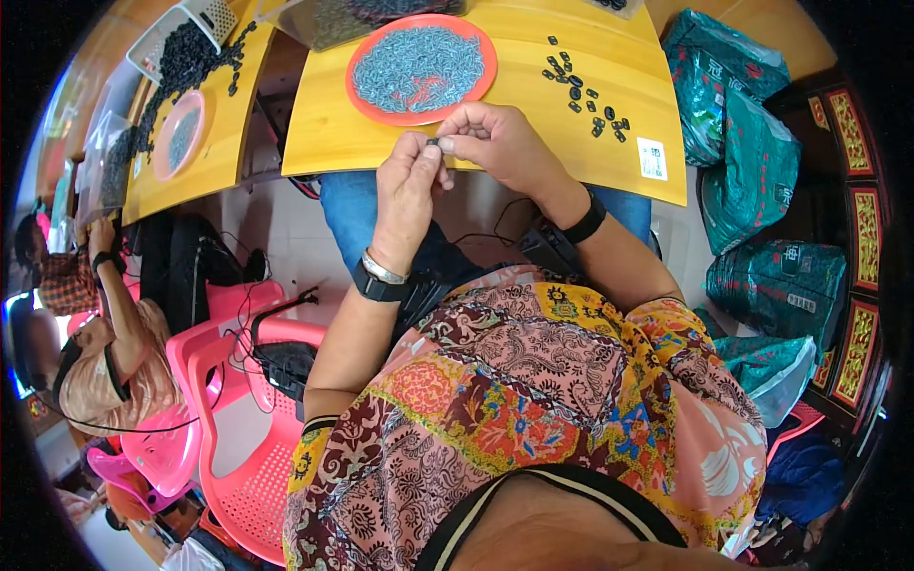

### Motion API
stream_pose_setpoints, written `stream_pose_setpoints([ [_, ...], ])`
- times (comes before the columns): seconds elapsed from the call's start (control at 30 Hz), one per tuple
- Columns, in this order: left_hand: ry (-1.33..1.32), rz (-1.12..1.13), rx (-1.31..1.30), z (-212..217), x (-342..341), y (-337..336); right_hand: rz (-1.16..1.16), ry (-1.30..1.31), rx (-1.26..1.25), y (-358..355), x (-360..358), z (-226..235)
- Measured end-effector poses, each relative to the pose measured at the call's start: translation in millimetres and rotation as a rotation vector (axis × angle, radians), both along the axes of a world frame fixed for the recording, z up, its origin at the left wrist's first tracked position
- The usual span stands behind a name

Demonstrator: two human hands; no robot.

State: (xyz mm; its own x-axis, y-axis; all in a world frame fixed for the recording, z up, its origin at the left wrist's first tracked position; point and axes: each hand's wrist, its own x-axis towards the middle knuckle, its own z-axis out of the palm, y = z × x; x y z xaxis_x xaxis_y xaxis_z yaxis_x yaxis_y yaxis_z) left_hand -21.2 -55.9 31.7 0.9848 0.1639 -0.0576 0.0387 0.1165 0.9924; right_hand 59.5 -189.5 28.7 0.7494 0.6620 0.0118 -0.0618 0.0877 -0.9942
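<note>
The person is sitting at a yellow surface (381,133) and bringing both hands together just over its near edge. The left hand (407,181) and the right hand (500,143) are meeting at the fingertips, and a small dark piece (433,143) is being pinched between them; the fingers of both hands are closing tightly around it, thumbs against forefingers, with nothing else in either hand. Whether a second part is already being pressed into the piece is too small to tell.

Just beyond the hands an orange plate (367,100) is holding a heap of small grey metal parts (419,67). To the right of it, a loose scatter of black pieces (583,95) is lying on the bare wood.

Judging from this, the step in hand looks like fitting or joining one small piece at the fingertips. The next move probably calls for a steady pinch and careful alignment, since the piece is tiny and could slip and drop into the lap below.
</note>
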Motion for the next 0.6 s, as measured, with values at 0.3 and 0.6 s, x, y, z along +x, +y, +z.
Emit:
stream_pose_setpoints([
  [0.3, -0.180, -0.187, 0.025, 28.8, -12.7, -8.2, 0.291, 0.031, 0.212, 3.9, -10.2, -5.5],
  [0.6, 0.092, -0.821, 0.038, 38.2, -13.9, -5.2, 0.278, -0.501, 0.456, 18.6, -22.3, -20.6],
])
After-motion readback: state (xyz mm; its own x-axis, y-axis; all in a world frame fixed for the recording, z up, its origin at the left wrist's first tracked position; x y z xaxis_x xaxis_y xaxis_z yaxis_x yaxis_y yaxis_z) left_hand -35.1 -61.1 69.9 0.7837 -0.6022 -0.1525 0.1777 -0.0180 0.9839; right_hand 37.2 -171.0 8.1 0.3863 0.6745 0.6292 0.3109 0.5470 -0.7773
